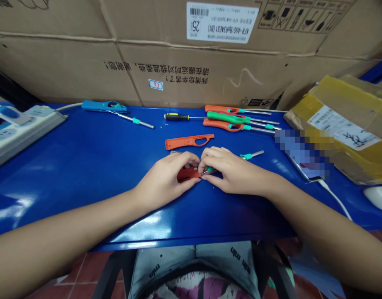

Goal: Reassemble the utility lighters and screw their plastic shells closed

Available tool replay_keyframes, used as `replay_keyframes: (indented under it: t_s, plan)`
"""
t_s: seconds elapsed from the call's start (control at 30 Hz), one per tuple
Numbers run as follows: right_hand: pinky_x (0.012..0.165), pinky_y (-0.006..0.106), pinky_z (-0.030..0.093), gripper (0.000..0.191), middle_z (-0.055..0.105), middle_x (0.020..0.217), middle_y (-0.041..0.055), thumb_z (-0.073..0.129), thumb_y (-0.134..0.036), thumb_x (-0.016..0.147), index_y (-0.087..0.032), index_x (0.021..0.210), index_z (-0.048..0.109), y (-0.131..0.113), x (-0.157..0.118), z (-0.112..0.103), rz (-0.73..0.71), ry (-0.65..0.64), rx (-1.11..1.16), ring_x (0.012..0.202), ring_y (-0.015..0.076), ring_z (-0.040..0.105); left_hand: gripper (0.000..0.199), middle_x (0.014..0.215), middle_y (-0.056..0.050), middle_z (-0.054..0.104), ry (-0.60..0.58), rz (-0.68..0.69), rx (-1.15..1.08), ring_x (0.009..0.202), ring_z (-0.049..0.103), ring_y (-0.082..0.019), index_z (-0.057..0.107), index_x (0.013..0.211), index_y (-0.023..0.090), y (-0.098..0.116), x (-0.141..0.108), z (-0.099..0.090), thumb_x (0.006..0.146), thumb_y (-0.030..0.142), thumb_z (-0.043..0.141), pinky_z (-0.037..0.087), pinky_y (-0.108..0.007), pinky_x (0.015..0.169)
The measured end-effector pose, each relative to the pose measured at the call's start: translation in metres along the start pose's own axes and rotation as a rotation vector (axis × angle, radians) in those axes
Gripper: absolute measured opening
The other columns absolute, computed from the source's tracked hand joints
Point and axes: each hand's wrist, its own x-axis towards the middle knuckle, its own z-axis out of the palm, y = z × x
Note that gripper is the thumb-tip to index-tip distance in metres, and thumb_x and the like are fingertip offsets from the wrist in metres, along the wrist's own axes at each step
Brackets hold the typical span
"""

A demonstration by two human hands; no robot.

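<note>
Head view: your left hand [162,178] grasps an open orange shell [187,175] between thumb and fingers, just above the table [94,166]. Your right hand [229,171] curls at the shell's right end, beside a green part [208,170]; you cannot tell whether it grips the part or only steadies it. The step in hand appears to be fine positioning of parts in the shell. Any adjustment calls for a steady left grip and light right fingertip pressure. Beyond lie the loose half [178,143], a rod [257,153] and, farther off, the screwdriver [176,117]. Your fingers hide the shell's ends and most inner parts; pixelation covers much of the phone [305,160].
</note>
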Motion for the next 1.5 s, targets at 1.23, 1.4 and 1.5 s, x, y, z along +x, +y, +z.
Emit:
replay_keyframes:
  t_s: [1.23, 1.4, 1.5]
  plan:
    - [0.070, 0.025, 0.045, 0.012, 0.072, 0.087, 0.0012, 0.064, -0.007, 0.086, -0.018, 0.090, 0.067, 0.004, -0.001, -0.019, 0.038, 0.056, 0.166, 0.076, 0.0134, 0.061, 0.026, 0.104, -0.002, 0.073, -0.010, 0.006, -0.025, 0.091, 0.068, -0.017, 0.063, 0.112, 0.021, 0.000, 0.001, 0.000, 0.089, 0.026, 0.074, 0.055, -0.029, 0.083]
    - [0.075, 0.025, 0.048, 0.012, 0.071, 0.094, 0.0032, 0.062, -0.008, 0.089, -0.018, 0.093, 0.068, 0.005, 0.000, -0.015, -0.006, 0.032, 0.185, 0.086, 0.0145, 0.065, 0.019, 0.102, -0.004, 0.073, 0.074, 0.030, 0.084, 0.094, 0.067, -0.019, 0.068, 0.106, 0.019, -0.004, 0.008, -0.016, 0.089, 0.027, 0.068, 0.054, -0.032, 0.087]
    - [0.074, 0.025, 0.050, 0.013, 0.071, 0.096, 0.0034, 0.063, -0.007, 0.088, -0.018, 0.093, 0.069, 0.005, -0.001, -0.014, 0.009, 0.016, 0.203, 0.086, 0.0147, 0.066, 0.015, 0.099, -0.006, 0.070, 0.064, 0.003, 0.236, 0.095, 0.063, -0.023, 0.072, 0.098, 0.018, -0.011, 0.014, -0.026, 0.089, 0.024, 0.062, 0.052, -0.040, 0.089]
